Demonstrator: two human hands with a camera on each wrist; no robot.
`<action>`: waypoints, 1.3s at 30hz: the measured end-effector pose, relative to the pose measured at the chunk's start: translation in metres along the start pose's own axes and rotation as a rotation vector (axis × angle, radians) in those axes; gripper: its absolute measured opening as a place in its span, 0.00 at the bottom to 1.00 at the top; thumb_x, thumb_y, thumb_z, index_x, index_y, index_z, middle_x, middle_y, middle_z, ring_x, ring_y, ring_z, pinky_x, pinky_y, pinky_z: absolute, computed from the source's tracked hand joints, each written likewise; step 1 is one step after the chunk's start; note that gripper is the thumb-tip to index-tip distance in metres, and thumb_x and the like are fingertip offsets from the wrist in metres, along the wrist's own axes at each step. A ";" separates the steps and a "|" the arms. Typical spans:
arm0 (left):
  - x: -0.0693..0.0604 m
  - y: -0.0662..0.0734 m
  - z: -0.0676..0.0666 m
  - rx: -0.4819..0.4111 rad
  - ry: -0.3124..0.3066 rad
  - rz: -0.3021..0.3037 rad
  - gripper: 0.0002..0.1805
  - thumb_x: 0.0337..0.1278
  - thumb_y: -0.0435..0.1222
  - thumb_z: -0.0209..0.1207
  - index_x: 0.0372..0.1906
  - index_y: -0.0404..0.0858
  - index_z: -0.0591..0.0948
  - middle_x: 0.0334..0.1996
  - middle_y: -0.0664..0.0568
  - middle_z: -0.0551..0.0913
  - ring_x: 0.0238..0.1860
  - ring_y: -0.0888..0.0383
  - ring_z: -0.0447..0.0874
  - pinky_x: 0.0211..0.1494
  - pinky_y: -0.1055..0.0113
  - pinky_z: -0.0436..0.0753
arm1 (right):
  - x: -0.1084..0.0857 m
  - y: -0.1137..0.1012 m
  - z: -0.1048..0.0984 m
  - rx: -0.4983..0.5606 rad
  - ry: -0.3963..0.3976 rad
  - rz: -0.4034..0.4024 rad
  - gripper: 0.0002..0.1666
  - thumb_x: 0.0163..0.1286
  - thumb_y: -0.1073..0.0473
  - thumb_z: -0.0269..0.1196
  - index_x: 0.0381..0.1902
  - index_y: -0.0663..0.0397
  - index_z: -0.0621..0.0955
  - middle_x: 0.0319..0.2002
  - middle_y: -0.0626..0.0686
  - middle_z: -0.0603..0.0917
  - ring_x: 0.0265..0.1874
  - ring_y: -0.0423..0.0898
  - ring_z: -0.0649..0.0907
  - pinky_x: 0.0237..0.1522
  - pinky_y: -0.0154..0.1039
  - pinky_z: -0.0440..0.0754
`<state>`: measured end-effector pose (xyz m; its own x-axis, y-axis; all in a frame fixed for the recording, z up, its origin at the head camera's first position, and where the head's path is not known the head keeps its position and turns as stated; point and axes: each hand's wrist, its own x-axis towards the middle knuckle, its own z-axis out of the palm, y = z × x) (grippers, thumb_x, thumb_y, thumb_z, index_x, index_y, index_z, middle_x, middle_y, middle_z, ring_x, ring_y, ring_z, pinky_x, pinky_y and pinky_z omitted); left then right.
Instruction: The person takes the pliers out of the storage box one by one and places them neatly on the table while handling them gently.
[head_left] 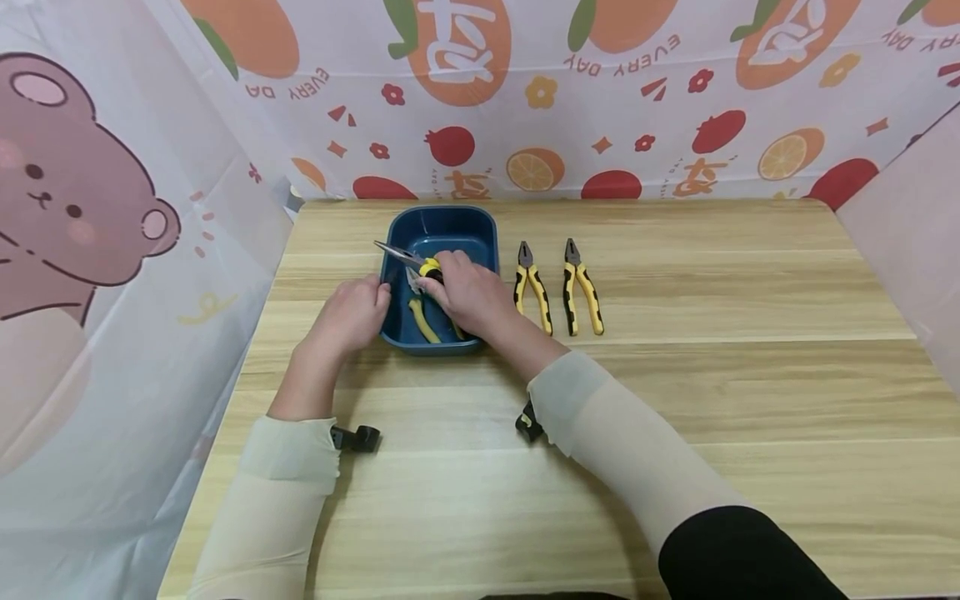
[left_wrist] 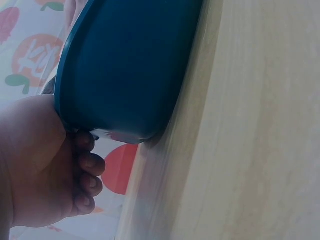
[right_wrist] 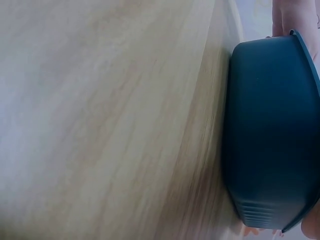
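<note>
As the left hand (head_left: 352, 312) grips a tray (head_left: 442, 222) near the desk's (head_left: 750, 375) far edge, the right hand (head_left: 474, 293) clasps pliers (head_left: 429, 267); two more pairs (head_left: 572, 252) lie alongside.

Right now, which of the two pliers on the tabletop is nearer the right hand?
The left pair, beside the blue tray; the other pair lies farther right.

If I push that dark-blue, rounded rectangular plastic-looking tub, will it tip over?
Probably not: the tub looks low and broad, resting on the pale wooden table. It might slide, since the table looks smooth. It also seems stiff, showing no bend beside the left hand.
</note>
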<state>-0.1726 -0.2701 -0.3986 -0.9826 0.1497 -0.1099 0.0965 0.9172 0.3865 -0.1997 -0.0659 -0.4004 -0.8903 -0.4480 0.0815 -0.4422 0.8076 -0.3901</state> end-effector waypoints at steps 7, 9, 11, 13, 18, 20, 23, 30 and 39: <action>0.000 0.000 -0.001 0.008 -0.008 0.013 0.22 0.78 0.43 0.34 0.41 0.32 0.74 0.29 0.41 0.74 0.37 0.44 0.73 0.41 0.52 0.73 | 0.000 0.000 -0.001 -0.002 -0.044 0.001 0.31 0.69 0.27 0.49 0.49 0.47 0.74 0.33 0.46 0.75 0.31 0.43 0.75 0.29 0.35 0.74; 0.000 0.001 -0.001 0.007 -0.007 0.015 0.22 0.78 0.43 0.34 0.42 0.32 0.75 0.30 0.41 0.75 0.37 0.43 0.73 0.41 0.52 0.73 | -0.001 0.000 -0.001 -0.015 -0.049 -0.005 0.30 0.70 0.28 0.48 0.47 0.47 0.73 0.31 0.46 0.75 0.29 0.43 0.76 0.27 0.34 0.74; 0.000 0.001 0.000 0.005 -0.006 0.012 0.22 0.78 0.43 0.34 0.42 0.32 0.75 0.30 0.41 0.74 0.36 0.44 0.73 0.41 0.52 0.72 | -0.001 -0.001 -0.001 -0.027 -0.055 -0.017 0.29 0.71 0.28 0.47 0.47 0.46 0.72 0.30 0.46 0.75 0.28 0.43 0.76 0.26 0.34 0.73; 0.000 0.001 0.000 0.003 -0.008 0.008 0.23 0.78 0.44 0.34 0.42 0.32 0.74 0.29 0.41 0.74 0.36 0.44 0.73 0.40 0.53 0.72 | -0.001 -0.001 -0.001 -0.035 -0.063 -0.027 0.29 0.71 0.28 0.46 0.47 0.45 0.71 0.30 0.47 0.74 0.28 0.42 0.75 0.25 0.34 0.72; 0.000 0.001 -0.001 -0.009 -0.012 -0.005 0.22 0.77 0.44 0.33 0.42 0.33 0.74 0.28 0.42 0.72 0.35 0.44 0.73 0.38 0.54 0.72 | 0.001 -0.001 -0.002 -0.033 -0.088 -0.025 0.29 0.71 0.27 0.45 0.48 0.44 0.69 0.30 0.47 0.73 0.28 0.43 0.75 0.25 0.34 0.71; 0.000 0.001 -0.001 -0.009 -0.012 -0.006 0.22 0.77 0.44 0.34 0.41 0.33 0.74 0.28 0.42 0.72 0.35 0.45 0.73 0.38 0.55 0.72 | 0.001 -0.001 -0.002 -0.027 -0.098 -0.019 0.29 0.71 0.28 0.45 0.48 0.44 0.68 0.31 0.48 0.74 0.28 0.43 0.75 0.25 0.34 0.72; 0.000 0.001 -0.001 -0.009 -0.013 -0.007 0.22 0.77 0.44 0.34 0.41 0.33 0.74 0.28 0.42 0.72 0.35 0.45 0.73 0.37 0.55 0.72 | 0.002 -0.001 -0.003 -0.018 -0.105 -0.013 0.28 0.72 0.28 0.45 0.49 0.44 0.68 0.31 0.48 0.74 0.29 0.43 0.75 0.26 0.34 0.72; 0.000 0.002 -0.002 -0.003 -0.005 -0.003 0.22 0.77 0.44 0.34 0.40 0.34 0.74 0.28 0.42 0.72 0.35 0.44 0.72 0.38 0.54 0.72 | 0.002 -0.002 -0.004 -0.001 -0.080 -0.025 0.28 0.71 0.27 0.45 0.49 0.42 0.69 0.33 0.46 0.73 0.31 0.42 0.74 0.27 0.34 0.71; -0.002 0.001 -0.003 0.012 -0.004 0.015 0.21 0.78 0.43 0.35 0.35 0.36 0.73 0.26 0.43 0.71 0.34 0.45 0.72 0.37 0.55 0.72 | -0.005 -0.001 -0.004 -0.012 0.074 -0.128 0.30 0.72 0.29 0.47 0.54 0.44 0.73 0.42 0.45 0.76 0.38 0.41 0.73 0.38 0.34 0.74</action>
<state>-0.1713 -0.2709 -0.3954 -0.9805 0.1645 -0.1075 0.1128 0.9191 0.3775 -0.1954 -0.0627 -0.3969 -0.8321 -0.5183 0.1973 -0.5532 0.7507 -0.3612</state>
